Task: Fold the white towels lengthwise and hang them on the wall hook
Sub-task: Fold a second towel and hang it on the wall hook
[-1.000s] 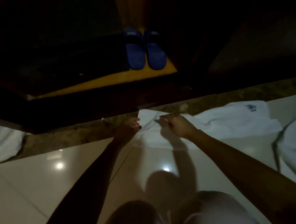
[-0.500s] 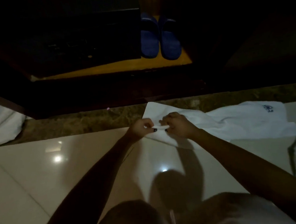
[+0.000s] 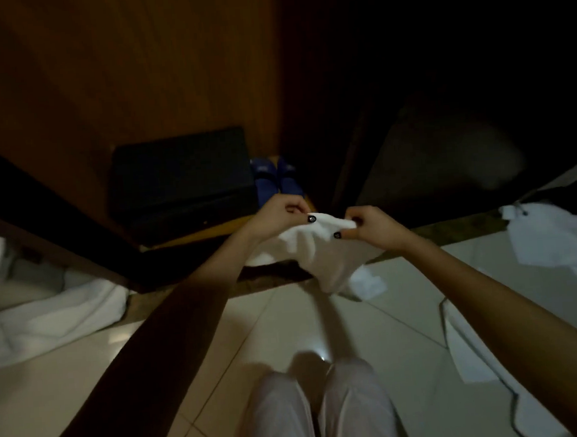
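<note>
Left hand [image 3: 281, 215] and right hand [image 3: 373, 227] pinch the top edge of a white towel [image 3: 320, 253] held above the tiled floor [image 3: 373, 331]; folding appears just begun, hanging remains, no hook visible.

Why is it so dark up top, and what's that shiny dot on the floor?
Head view: dim light leaves the wardrobe murky and partly black; the dot is a light's reflection on the glossy floor tiles; the white towel looks slightly blurred.
</note>
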A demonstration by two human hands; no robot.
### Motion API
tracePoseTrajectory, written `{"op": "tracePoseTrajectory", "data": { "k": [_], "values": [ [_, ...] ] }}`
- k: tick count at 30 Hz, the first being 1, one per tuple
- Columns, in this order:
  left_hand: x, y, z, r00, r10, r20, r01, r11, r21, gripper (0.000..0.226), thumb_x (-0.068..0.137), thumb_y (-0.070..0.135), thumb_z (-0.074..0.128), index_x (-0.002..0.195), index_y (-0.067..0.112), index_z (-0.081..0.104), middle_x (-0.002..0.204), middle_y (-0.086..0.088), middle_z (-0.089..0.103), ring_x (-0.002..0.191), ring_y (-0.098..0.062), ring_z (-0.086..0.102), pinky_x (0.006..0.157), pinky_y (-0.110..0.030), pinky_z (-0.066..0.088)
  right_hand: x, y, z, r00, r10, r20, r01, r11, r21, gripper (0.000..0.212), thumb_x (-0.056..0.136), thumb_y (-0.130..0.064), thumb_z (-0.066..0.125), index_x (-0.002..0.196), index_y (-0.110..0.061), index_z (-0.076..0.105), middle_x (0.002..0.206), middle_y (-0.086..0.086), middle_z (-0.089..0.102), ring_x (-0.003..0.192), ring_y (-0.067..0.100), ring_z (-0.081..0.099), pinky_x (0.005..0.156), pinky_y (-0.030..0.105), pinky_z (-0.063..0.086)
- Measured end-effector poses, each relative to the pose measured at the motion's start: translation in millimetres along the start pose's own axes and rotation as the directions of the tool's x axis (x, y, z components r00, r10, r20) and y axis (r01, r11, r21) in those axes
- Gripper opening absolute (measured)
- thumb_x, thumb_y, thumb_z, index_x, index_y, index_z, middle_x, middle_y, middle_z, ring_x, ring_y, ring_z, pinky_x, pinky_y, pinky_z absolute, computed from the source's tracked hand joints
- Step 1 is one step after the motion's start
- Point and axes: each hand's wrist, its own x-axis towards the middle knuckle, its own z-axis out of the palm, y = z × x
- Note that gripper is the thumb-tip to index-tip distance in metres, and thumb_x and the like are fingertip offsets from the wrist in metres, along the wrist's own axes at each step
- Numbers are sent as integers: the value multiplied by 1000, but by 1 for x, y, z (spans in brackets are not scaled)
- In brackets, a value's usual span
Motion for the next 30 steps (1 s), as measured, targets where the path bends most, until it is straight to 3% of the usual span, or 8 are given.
{"op": "tracePoseTrajectory", "data": {
  "k": [8, 13, 16, 18, 20, 24, 27, 30],
  "values": [
    [-77, 255, -99, 989, 126, 76, -132, 988, 84, 12, 88, 11, 67, 80, 20, 64, 70, 8, 59, 65, 0, 54, 63, -14, 43, -124, -181, -189, 979, -134, -154, 146, 987, 69, 32, 90, -27, 68, 67, -21, 46, 67, -7, 48, 55, -3, 43, 54, 13, 35],
    [-136, 366, -152, 994, 67, 87, -80, 984, 160, 6, 83, 22, 73, 87, 22, 69, 85, -1, 69, 79, -20, 65, 75, -35, 50, -198, -299, -282, 922, -222, -317, 250, 967, 48, 28, 93, -26, 64, 71, -19, 48, 71, -2, 51, 63, 10, 49, 60, 24, 39],
    [-173, 389, -169, 984, -43, 173, -5, 963, 268, 1, 81, 23, 75, 82, 22, 75, 89, 3, 74, 89, -15, 68, 81, -34, 51, -237, -350, -320, 891, -233, -390, 280, 957, 69, 26, 92, -30, 65, 73, -18, 51, 75, 0, 56, 67, 13, 54, 62, 24, 44],
    [-197, 394, -177, 982, -87, 169, 38, 961, 275, 13, 81, 22, 74, 70, 28, 74, 76, 16, 72, 77, 4, 65, 74, -22, 44, -258, -371, -339, 867, -236, -438, 295, 953, 73, 27, 92, -31, 65, 72, -20, 50, 76, 2, 58, 69, 14, 57, 63, 25, 46],
    [-215, 401, -187, 987, -83, 136, 50, 971, 232, 13, 83, 22, 72, 73, 30, 73, 76, 19, 71, 74, 9, 63, 70, -17, 42, -274, -386, -354, 848, -227, -479, 298, 952, 76, 30, 92, -30, 66, 69, -20, 48, 75, 2, 58, 69, 16, 58, 63, 27, 47],
    [-235, 416, -205, 996, -59, 66, 44, 977, 209, 9, 86, 27, 70, 94, 26, 73, 99, 10, 71, 94, -5, 65, 76, -20, 49, -292, -395, -364, 822, -178, -541, 268, 959, 91, 32, 91, -28, 67, 71, -13, 46, 75, 9, 53, 71, 21, 52, 65, 33, 42],
    [-242, 415, -207, 991, -95, 93, 59, 941, 334, 12, 86, 29, 70, 91, 20, 76, 98, 3, 72, 95, -12, 65, 84, -29, 49, -301, -386, -362, 768, -121, -628, 240, 965, 107, 34, 94, -27, 62, 68, -16, 43, 71, 3, 49, 66, 16, 49, 59, 27, 38],
    [-251, 406, -203, 990, -101, 99, 60, 932, 357, 11, 90, 27, 65, 88, 20, 74, 93, 7, 69, 92, -11, 61, 78, -27, 45, -308, -369, -360, 710, -31, -703, 209, 963, 169, 34, 95, -30, 60, 68, -20, 43, 68, -2, 49, 60, 10, 49, 53, 20, 36]
  ]
}}
